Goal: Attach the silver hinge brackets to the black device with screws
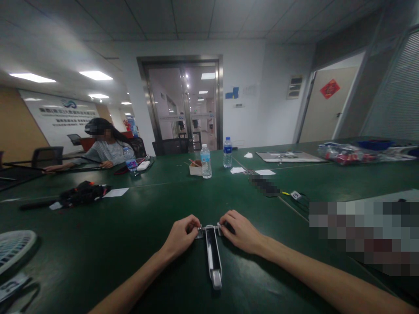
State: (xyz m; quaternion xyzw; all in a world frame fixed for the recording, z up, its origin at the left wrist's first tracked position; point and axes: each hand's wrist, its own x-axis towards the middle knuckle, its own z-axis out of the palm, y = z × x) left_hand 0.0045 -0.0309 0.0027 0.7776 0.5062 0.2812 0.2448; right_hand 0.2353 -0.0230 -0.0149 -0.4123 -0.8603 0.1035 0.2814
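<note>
A long, narrow black-and-silver metal tool (pixel 213 255) lies on the green table (pixel 137 226), its length pointing toward me, with a short silver crossbar at its far end. My left hand (pixel 182 235) is closed in a pinch on the left end of that crossbar. My right hand (pixel 238 231) is closed on the right end, fingers curled over it. Both forearms rest low over the table.
Two water bottles (pixel 206 161) and a small box stand mid-table. A person sits at the far left with a third bottle (pixel 131 160). A black bundle (pixel 81 194) and paper lie at left, a white fan (pixel 15 248) at the near left edge, trays at right.
</note>
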